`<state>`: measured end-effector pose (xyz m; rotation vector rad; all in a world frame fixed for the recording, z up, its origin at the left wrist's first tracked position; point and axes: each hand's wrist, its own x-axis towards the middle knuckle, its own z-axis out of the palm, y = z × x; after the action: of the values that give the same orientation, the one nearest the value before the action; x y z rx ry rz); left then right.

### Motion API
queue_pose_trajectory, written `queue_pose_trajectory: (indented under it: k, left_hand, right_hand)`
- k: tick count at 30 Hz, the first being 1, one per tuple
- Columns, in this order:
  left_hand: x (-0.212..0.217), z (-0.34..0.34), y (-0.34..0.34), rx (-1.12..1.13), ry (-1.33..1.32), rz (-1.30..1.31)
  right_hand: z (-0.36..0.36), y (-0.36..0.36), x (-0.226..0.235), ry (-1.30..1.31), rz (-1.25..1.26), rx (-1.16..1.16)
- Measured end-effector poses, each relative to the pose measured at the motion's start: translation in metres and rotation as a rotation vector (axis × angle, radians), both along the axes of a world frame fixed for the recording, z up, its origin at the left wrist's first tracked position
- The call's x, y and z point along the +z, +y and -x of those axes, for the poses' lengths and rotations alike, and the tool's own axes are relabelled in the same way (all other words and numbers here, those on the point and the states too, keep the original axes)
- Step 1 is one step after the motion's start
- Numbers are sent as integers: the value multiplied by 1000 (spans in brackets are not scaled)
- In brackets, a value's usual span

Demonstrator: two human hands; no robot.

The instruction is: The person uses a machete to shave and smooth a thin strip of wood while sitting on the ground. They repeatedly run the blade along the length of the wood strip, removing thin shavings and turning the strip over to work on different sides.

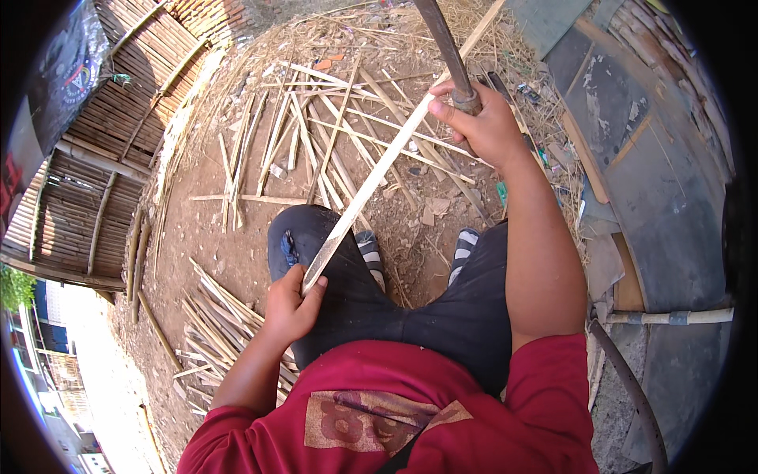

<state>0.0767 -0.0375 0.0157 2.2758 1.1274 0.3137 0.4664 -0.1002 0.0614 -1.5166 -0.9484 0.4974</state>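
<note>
Your left hand (290, 304) is closed around the near end of a long, pale bamboo strip (379, 170), pinning that end against your left knee, which is covered by dark shorts (410, 308). From there the strip runs up and away to your right, its long axis on a diagonal that climbs from your lap toward the top of the view, passing just beside your right hand (482, 122) and carrying on beyond it. Your right hand is closed tight on the handle of a long, dark tool (446, 47), thumb laid along the strip where the two cross; whether the tool's edge is actually touching the bamboo there is hidden behind your fingers. So the strip lies ahead of the left hand and stretches toward the right one, and the right hand is the one nearer the crossing point, with the left well back at the low end. Your feet in striped socks (371, 253) rest on the bare dirt ground (213, 229), which is littered with more split bamboo strips (332, 126) ahead of you and a heap of slats (217, 324) by your left side, with a bamboo fence (118, 134) further out to the left
</note>
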Motion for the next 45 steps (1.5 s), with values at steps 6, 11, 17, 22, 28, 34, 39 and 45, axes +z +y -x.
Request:
queue_pose_trajectory:
  k: [6, 11, 17, 22, 28, 34, 39, 45]
  left_hand:
    - [-5, -9, 14, 23, -164, 150]
    - [-1, -16, 25, 11, -121, 174]
    - [13, -25, 22, 17, -85, 52]
    - [19, -38, 19, -2, -75, -5]
    - [16, -42, 23, 10, -37, 2]
    - [12, -42, 24, -73, -51, -52]
    - [13, -54, 32, 13, -128, -67]
    - [14, -58, 29, 7, -109, -64]
  right_hand:
    - [6, -8, 10, -563, 214, -85]
    - [52, 6, -1, -899, 270, 251]
    - [25, 23, -14, -579, 424, 136]
    - [60, 31, -20, -811, 406, 277]
    - [24, 33, -32, -510, 470, 242]
    - [63, 34, -15, -818, 450, 400]
    - [49, 34, -28, -591, 482, 332]
    - [44, 38, -12, -570, 559, 339]
